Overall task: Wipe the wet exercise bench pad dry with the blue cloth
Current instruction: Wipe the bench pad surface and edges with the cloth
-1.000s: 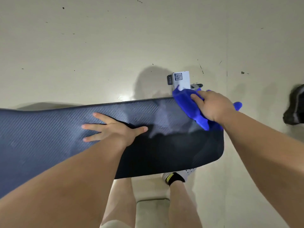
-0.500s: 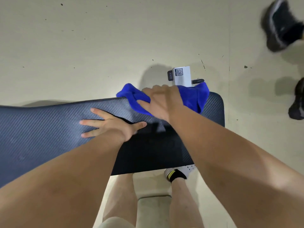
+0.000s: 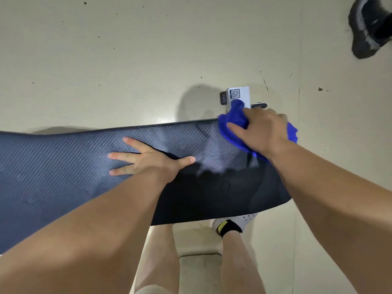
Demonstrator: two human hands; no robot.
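Observation:
The dark textured bench pad (image 3: 63,166) runs across the view from the left edge to the right. My left hand (image 3: 148,159) lies flat on its middle, fingers spread, holding nothing. My right hand (image 3: 261,132) presses the bunched blue cloth (image 3: 232,126) onto the pad's far right corner. Cloth sticks out on both sides of the hand. The pad surface between my hands shows a lighter, streaky sheen.
A white bench frame part with a QR label (image 3: 237,95) stands just behind the cloth. A dark shoe of another person (image 3: 369,28) is at the top right. My own legs and a white shoe (image 3: 235,223) are below the pad, on the pale floor (image 3: 127,60).
My right hand has swept the cloth from the pad's far middle back to its far right corner. The left hand has stayed put. The dark shoe at top right has shifted.

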